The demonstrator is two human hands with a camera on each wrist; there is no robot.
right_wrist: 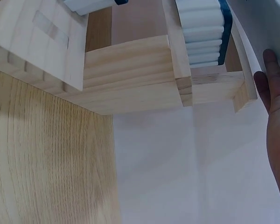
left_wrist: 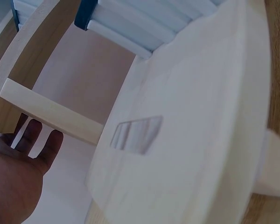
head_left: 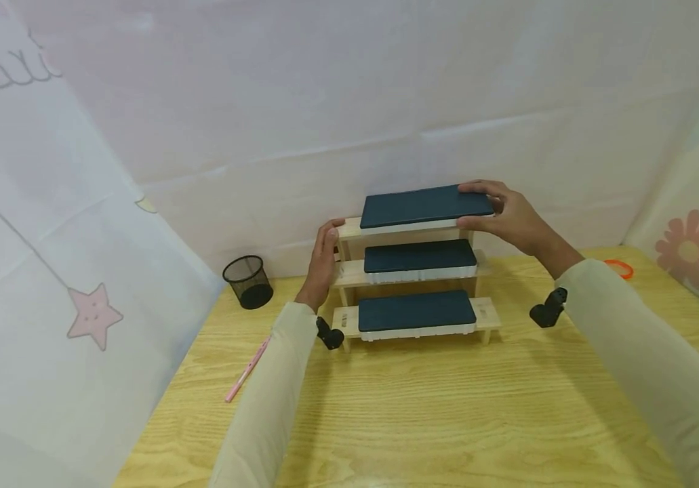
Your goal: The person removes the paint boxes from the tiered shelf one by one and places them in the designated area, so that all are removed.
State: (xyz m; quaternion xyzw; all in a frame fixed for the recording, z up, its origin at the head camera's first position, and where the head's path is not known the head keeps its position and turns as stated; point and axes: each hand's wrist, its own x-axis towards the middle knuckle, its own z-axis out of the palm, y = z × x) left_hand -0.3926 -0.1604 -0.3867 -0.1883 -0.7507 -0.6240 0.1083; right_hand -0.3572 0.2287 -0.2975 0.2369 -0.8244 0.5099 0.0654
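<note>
A three-step wooden rack (head_left: 491, 313) stands on the table, with a dark-blue-lidded white box on each step. My right hand (head_left: 510, 218) grips the right end of the top box (head_left: 425, 205), thumb in front and fingers over the far edge. That box slants against the top board; whether all of its base touches is hidden. At the rack's upper left end, my left hand (head_left: 323, 261) holds the top board, and its fingers show beside the upright in the left wrist view. The middle box (head_left: 420, 256) and bottom box (head_left: 416, 312) sit on the lower steps.
A black mesh pen cup (head_left: 248, 283) stands left of the rack. Nearer me, a pink pen (head_left: 247, 371) lies beside my left sleeve. An orange ring (head_left: 620, 269) is at the back right. A pale cloth wall (head_left: 300, 102) rises right behind the rack.
</note>
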